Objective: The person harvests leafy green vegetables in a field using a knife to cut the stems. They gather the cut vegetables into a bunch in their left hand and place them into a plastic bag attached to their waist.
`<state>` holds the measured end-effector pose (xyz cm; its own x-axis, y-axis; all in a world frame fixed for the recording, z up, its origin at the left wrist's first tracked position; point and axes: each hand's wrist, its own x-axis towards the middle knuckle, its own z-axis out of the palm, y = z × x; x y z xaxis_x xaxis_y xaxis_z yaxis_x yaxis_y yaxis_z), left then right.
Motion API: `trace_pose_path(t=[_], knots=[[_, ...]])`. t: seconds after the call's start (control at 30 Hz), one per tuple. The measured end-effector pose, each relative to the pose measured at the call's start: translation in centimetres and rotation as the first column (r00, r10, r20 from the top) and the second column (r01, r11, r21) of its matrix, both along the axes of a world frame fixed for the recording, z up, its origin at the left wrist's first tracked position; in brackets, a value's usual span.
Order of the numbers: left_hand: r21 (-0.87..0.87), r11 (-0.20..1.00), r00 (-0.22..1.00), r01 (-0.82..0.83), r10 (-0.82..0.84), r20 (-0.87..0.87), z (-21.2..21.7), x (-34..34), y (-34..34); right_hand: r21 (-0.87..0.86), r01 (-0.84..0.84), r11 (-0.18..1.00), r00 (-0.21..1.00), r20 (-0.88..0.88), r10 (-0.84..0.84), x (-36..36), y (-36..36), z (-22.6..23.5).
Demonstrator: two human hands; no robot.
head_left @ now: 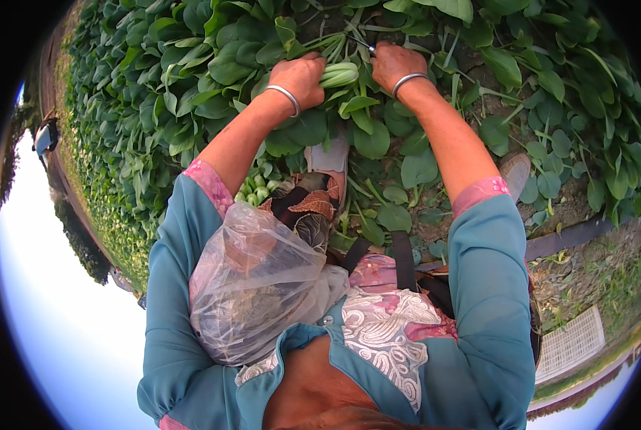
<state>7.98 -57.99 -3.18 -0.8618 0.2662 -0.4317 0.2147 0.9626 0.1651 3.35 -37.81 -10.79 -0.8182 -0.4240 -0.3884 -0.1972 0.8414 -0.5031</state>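
Note:
My left hand [299,80] is closed round a head of bok choy [340,74], its pale green stalks pointing right toward my other hand. To the right, my right hand [398,66] grips a small knife [363,44]; a thin dark blade and a shiny collar show at the fingers, while the handle is hidden in the fist. The blade reaches left among leaf stems close to the soil. Broad green leaves surround both hands.
Cut bok choy heads [257,188] lie in a pile beside my left knee. A clear plastic bag [263,287] covers that knee. My shoe [515,174] rests among plants at the right. A white slatted crate [571,344] stands behind, beyond a dark strip [571,238].

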Motion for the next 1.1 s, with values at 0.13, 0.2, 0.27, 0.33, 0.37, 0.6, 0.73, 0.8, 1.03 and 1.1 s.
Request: trace_pose_path(t=[0.13, 0.2, 0.27, 0.33, 0.37, 0.6, 0.73, 0.8, 1.03, 1.1], knots=[[0.081, 0.997, 0.987, 0.018, -0.005, -0.163, 0.9, 1.1, 0.1, -0.052, 0.113, 0.992, 0.992, 0.070, -0.110, 0.4, 0.5, 0.9], [0.135, 0.990, 0.971, 0.033, 0.000, -0.238, 1.7, 1.8, 0.5, -0.250, 0.272, 0.929, 0.956, 0.178, -0.232, 0.6, 1.4, 0.0], [0.167, 0.986, 0.971, 0.023, 0.017, -0.237, 3.0, 2.1, 1.1, -0.520, 0.502, 0.691, 0.858, 0.400, -0.322, 0.5, 2.1, -2.1], [0.191, 0.979, 0.956, 0.066, -0.007, -0.292, 3.4, 2.7, 1.0, -0.527, 0.747, 0.407, 0.622, 0.769, -0.146, 0.5, 2.1, 1.5], [0.198, 0.975, 0.947, 0.098, -0.031, -0.319, 3.5, 2.8, 1.1, -0.533, 0.768, 0.356, 0.596, 0.798, -0.091, 0.4, 1.8, 2.2], [0.207, 0.968, 0.949, 0.144, -0.076, -0.306, 4.3, 3.3, 1.8, -0.557, 0.796, 0.239, 0.595, 0.791, -0.139, 0.9, 0.5, 3.3], [0.437, 0.898, 0.931, 0.052, 0.115, -0.346, 6.9, 2.7, 3.2, -0.663, 0.724, 0.191, 0.680, 0.638, -0.362, 0.8, 1.0, 3.9], [0.645, 0.761, 0.898, 0.065, 0.237, -0.370, 8.9, 1.0, 3.0, -0.690, 0.705, 0.161, 0.697, 0.634, -0.336, 0.3, 1.1, 6.5], [0.528, 0.813, 0.927, 0.245, -0.036, -0.374, 15.2, -4.8, 2.2, -0.718, 0.696, -0.015, 0.706, 0.689, -0.163, -1.4, -0.1, 16.0], [0.827, 0.541, 0.967, -0.154, 0.255, 0.014, 13.1, -3.5, 2.5, -0.675, 0.738, 0.004, 0.673, 0.736, -0.080, -1.4, 0.3, 15.6]])
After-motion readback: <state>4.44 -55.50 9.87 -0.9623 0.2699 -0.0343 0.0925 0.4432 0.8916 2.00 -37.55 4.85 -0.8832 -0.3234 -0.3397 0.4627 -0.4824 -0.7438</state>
